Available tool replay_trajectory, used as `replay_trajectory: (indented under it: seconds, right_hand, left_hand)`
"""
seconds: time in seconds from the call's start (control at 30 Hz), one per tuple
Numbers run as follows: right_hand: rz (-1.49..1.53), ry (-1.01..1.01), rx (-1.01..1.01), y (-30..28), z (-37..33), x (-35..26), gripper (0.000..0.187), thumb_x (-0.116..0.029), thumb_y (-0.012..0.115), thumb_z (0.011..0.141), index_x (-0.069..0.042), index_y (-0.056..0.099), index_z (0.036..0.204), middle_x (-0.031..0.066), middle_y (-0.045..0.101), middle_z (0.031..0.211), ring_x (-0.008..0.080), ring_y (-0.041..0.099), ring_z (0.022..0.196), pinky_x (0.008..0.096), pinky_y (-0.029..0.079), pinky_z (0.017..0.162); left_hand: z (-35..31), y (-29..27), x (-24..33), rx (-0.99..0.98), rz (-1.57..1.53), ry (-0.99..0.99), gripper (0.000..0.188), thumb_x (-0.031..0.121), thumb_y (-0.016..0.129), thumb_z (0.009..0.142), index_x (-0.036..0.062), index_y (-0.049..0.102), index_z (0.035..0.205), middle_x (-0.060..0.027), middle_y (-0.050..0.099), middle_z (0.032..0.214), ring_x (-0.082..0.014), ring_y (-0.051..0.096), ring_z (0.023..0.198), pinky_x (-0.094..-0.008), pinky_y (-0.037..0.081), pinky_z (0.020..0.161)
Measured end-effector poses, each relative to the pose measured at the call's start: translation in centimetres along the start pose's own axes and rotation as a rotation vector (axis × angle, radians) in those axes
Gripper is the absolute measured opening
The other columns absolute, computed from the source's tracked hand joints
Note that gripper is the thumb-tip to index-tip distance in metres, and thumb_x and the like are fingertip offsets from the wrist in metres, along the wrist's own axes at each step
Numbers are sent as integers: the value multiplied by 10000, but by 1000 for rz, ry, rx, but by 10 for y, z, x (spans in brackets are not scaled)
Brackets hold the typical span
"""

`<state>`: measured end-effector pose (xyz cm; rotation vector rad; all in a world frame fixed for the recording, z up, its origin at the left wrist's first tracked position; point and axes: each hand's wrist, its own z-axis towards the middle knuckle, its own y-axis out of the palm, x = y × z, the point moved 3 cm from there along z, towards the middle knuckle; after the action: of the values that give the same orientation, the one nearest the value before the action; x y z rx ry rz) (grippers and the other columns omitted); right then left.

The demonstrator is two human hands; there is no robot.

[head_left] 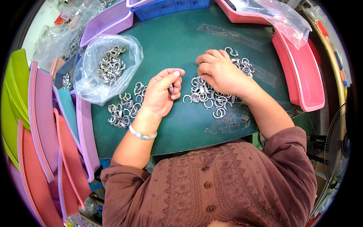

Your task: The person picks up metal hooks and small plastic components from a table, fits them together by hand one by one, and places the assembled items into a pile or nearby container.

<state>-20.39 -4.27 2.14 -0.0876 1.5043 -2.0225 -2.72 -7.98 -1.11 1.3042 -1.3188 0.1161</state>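
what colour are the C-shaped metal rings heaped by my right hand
The C-shaped metal rings are silver-grey, showing best in the head view.

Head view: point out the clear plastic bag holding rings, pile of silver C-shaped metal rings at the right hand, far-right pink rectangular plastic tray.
Clear plastic bag (87, 77): head view, left wall.
Silver ring pile (216, 97): head view, mid-pile rings.
Pink plastic tray (305, 75): head view, inside surface.

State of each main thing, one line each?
Left hand: curled around a metal piece
Right hand: on right ring pile, grip unclear
Left ring pile: loose
Right ring pile: loose, partly covered
Clear bag: open, rings inside
Left trays: standing on edge
Fan: can't tell whether running
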Motion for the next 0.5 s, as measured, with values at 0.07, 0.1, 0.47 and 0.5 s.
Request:
replay_trajectory:
  seconds: [0.07, 0.1, 0.47, 0.5]
  right_hand:
    - [106, 32, -8, 2, 1, 4, 75, -86, 584, 741, -62, 603, 810, 67, 575, 966, 260, 471, 1016, 413, 317, 907]
    - [184, 53, 10, 0, 2, 5, 67, -86, 584, 746, -60, 598, 806, 70, 579, 948, 264, 478, 1002, 409, 322, 902]
    - [813, 325, 57, 0, 5, 8, 136, -119, 610, 770, -2, 595, 838, 101, 596, 773, 176, 559, 703, 288, 450, 648]
    - [852, 300, 58, -1, 5, 7, 138, -118, 610, 769, 2, 596, 837, 101, 597, 765, 166, 558, 686, 286, 452, 636]
  left_hand:
    - [-2, 4, -1, 34, 104, -7, 125, 114, 536, 855, 22, 581, 927, 12, 489, 661, -40, 399, 512, -156, 282, 416]
    - [-4, 6, 0, 60, 165, -1, 124, 114, 541, 854, 24, 582, 928, 14, 493, 663, -39, 397, 508, -155, 280, 417]
    - [-6, 23, -5, 62, 492, 229, 210, 126, 602, 832, 19, 585, 1012, 37, 545, 720, -15, 423, 556, -148, 328, 482]
    - [-6, 24, -4, 47, 483, 243, 189, 100, 598, 833, 4, 587, 996, 30, 555, 730, -21, 448, 591, -156, 351, 516]
